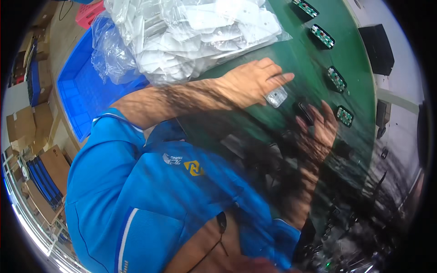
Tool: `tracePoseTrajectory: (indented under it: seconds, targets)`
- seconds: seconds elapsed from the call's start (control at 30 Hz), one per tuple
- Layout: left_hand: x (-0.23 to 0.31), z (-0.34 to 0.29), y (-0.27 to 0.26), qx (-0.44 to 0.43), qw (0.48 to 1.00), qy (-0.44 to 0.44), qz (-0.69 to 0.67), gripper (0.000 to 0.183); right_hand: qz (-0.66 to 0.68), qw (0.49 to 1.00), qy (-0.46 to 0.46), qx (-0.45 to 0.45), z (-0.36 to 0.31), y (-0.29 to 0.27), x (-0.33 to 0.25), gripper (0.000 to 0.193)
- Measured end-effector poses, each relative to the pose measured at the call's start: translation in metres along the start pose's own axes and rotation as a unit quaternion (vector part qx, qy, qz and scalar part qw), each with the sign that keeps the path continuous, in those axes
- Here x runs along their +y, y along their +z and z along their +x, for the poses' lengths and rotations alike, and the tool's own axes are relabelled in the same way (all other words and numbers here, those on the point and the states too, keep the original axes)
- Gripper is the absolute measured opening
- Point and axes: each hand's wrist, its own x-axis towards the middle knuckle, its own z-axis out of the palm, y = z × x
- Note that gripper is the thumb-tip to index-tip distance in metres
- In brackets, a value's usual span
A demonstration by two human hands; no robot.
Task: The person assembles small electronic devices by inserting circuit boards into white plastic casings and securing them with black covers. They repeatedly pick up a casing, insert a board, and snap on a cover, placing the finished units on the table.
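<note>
Near the middle of the green table, my left hand is closed on a small whitish, partly see-through plastic piece, whose end shows below the fingers. To its right, my right hand has its fingers bent round a small black oval casing, with part of the hand smeared by dark strands. Green circuit boards in black casings lie to the right in a curved row: one just beside the right fingertips, another above it, then one, and one farthest off.
A large clear bag of flat white plastic parts lies beyond my left forearm. A blue bin stands to the left, with a red basket behind it. Across the table's right edge is a black box. Dark blurred strands cover the lower right.
</note>
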Motion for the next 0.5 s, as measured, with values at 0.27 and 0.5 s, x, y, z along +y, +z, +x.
tracePoseTrajectory:
  seconds: [0.27,0.5]
  targets:
    - [-0.004,-0.014,0.002,0.033,0.998,-0.032,-0.033,0.085,0.071,0.994,-0.077,-0.018,0.042,0.049,-0.045,0.014]
    - [0.047,0.0,-0.074,0.048,0.99,0.099,-0.09,0.033,-0.003,0.992,-0.107,-0.062,0.024,0.037,-0.042,0.015]
